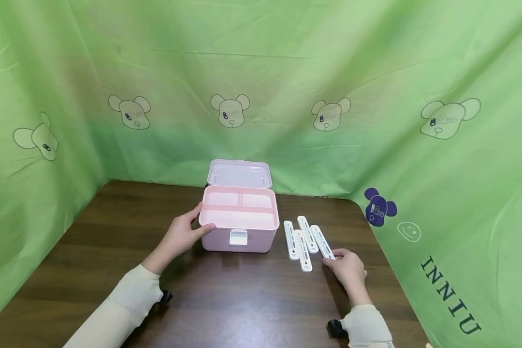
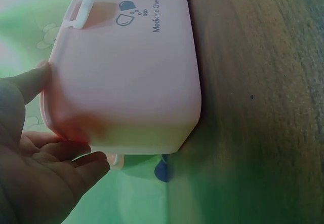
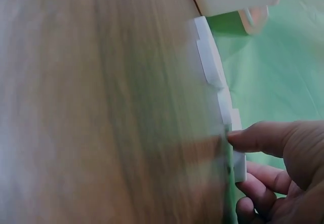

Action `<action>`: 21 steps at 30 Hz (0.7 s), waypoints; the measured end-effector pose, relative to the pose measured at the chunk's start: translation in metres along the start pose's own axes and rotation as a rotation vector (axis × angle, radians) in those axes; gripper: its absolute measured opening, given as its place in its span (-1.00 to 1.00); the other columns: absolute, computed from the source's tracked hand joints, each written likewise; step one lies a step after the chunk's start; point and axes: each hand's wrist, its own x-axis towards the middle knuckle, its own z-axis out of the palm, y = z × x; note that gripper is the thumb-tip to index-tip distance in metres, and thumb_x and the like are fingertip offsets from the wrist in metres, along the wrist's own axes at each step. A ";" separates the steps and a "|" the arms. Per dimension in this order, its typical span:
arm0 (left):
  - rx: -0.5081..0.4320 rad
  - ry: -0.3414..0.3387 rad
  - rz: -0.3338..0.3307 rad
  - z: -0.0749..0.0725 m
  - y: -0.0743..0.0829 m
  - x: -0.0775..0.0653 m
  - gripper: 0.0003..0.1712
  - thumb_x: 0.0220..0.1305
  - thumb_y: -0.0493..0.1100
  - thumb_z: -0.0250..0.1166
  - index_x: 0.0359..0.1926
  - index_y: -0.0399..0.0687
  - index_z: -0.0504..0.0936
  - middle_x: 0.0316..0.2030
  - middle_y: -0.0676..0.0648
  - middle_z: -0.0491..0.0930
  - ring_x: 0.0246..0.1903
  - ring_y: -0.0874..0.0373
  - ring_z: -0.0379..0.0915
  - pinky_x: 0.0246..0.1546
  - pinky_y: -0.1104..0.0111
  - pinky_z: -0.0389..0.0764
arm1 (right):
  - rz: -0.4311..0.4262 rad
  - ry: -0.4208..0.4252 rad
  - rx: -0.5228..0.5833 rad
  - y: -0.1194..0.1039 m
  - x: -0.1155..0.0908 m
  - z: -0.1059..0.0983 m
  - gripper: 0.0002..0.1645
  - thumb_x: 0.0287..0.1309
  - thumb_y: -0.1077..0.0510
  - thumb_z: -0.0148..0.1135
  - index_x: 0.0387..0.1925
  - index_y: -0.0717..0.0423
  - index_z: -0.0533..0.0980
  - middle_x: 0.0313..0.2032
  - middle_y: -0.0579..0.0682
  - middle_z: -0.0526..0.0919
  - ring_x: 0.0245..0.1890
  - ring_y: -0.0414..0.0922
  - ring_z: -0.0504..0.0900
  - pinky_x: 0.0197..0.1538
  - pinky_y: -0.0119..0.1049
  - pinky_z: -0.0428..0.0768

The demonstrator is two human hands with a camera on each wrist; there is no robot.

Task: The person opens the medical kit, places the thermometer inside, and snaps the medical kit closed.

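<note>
A pink medicine chest [image 1: 217,240] stands on the table with its lid [image 1: 240,174] raised at the back. Its divided upper tray [image 1: 239,216] holds nothing. My left hand [image 1: 180,237] grips the chest's front left corner, thumb on the front rim and fingers along the side; printed lettering shows on the chest [image 2: 121,82] in the left wrist view. To the right lie several white strip thermometers [image 1: 304,251]. My right hand [image 1: 349,269] pinches the near end of the rightmost thermometer [image 1: 322,241] between thumb and fingers. In the right wrist view that thermometer [image 3: 240,169] appears edge-on.
The brown wooden table [image 1: 239,295] is bordered at the back and sides by a green curtain [image 1: 282,72] with printed bear heads. The raised lid stands close to the back curtain. A white latch [image 1: 238,237] is at the chest's front.
</note>
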 end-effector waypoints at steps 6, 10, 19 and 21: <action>0.009 -0.004 -0.015 -0.004 0.003 0.001 0.06 0.24 0.22 0.45 0.53 -0.28 0.23 0.45 -0.27 0.31 0.38 -0.16 0.36 0.29 -0.01 0.49 | -0.035 0.020 0.029 0.007 0.003 -0.009 -0.48 0.09 -0.01 0.47 0.04 0.17 0.67 -0.18 0.11 0.78 -0.12 0.12 0.65 -0.11 0.09 0.38; 0.021 0.008 -0.022 -0.007 0.007 0.002 0.03 0.17 0.18 0.52 0.49 -0.25 0.33 0.39 -0.28 0.40 0.24 -0.11 0.51 0.13 0.02 0.56 | -0.094 0.016 0.032 0.009 0.007 -0.014 -0.48 0.14 0.01 0.47 0.10 0.16 0.65 -0.14 0.12 0.77 -0.13 0.05 0.64 -0.14 -0.03 0.39; 0.008 -0.004 -0.029 -0.009 0.008 -0.001 -0.01 0.19 0.18 0.51 0.47 -0.25 0.36 0.39 -0.27 0.39 0.32 -0.17 0.44 0.21 -0.05 0.56 | -0.359 -0.011 0.082 -0.004 0.018 -0.030 -0.55 0.17 0.23 0.47 0.10 0.23 0.65 -0.15 0.17 0.71 -0.15 0.00 0.58 -0.09 -0.20 0.52; -0.001 -0.005 -0.028 -0.008 0.007 -0.001 -0.01 0.19 0.18 0.51 0.46 -0.25 0.36 0.40 -0.25 0.38 0.32 -0.18 0.44 0.21 -0.05 0.55 | -0.411 -0.030 0.089 -0.010 0.020 -0.036 -0.56 0.18 0.26 0.45 0.11 0.23 0.65 -0.13 0.17 0.67 -0.11 0.02 0.55 -0.04 -0.11 0.55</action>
